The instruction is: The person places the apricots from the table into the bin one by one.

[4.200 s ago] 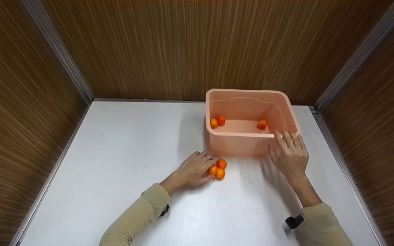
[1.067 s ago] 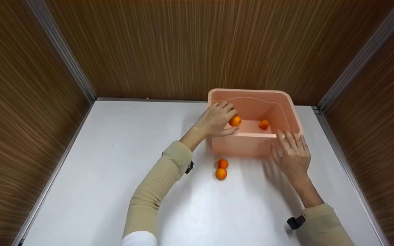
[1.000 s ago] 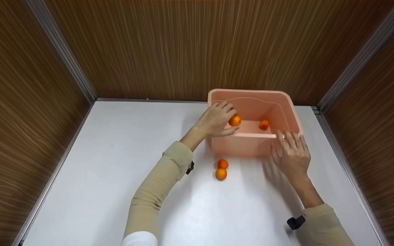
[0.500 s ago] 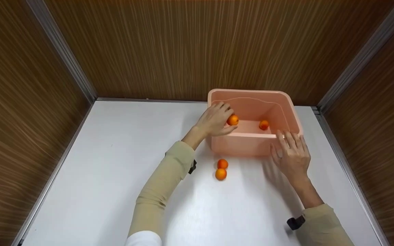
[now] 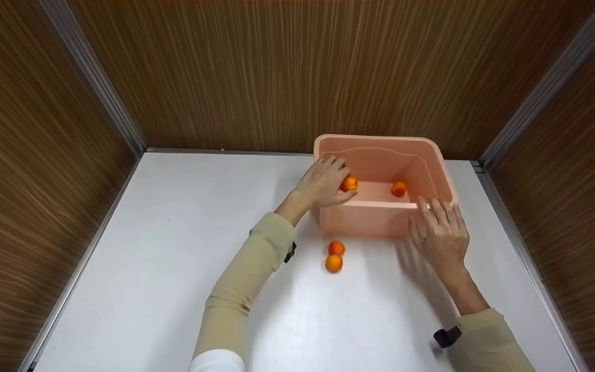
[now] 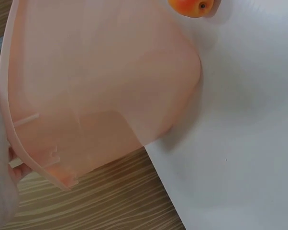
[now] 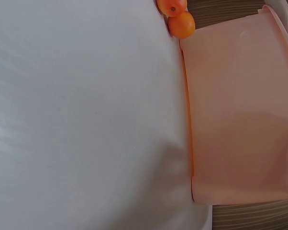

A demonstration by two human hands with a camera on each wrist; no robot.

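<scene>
a white table [image 5: 173, 268] is filling the floor of a wood-panelled booth. a pink plastic tub [image 5: 434, 155] is standing by the table's far edge, toward its far right corner; the wrist views are showing its outer walls [image 6: 110, 72] [image 7: 239, 110]. the left hand [image 5: 323, 182] is reaching over the tub's left rim, its fingers curling around an orange fruit [image 5: 349, 184] and holding it just inside the tub. the right hand [image 5: 439, 232] is resting against the tub's near right corner, fingers straight and spread, gripping nothing. a second fruit [image 5: 398, 189] is lying on the tub's floor toward its right wall. two more fruits [image 5: 334, 256] are sitting touching each other on the table, just in front of the tub's near wall.
</scene>
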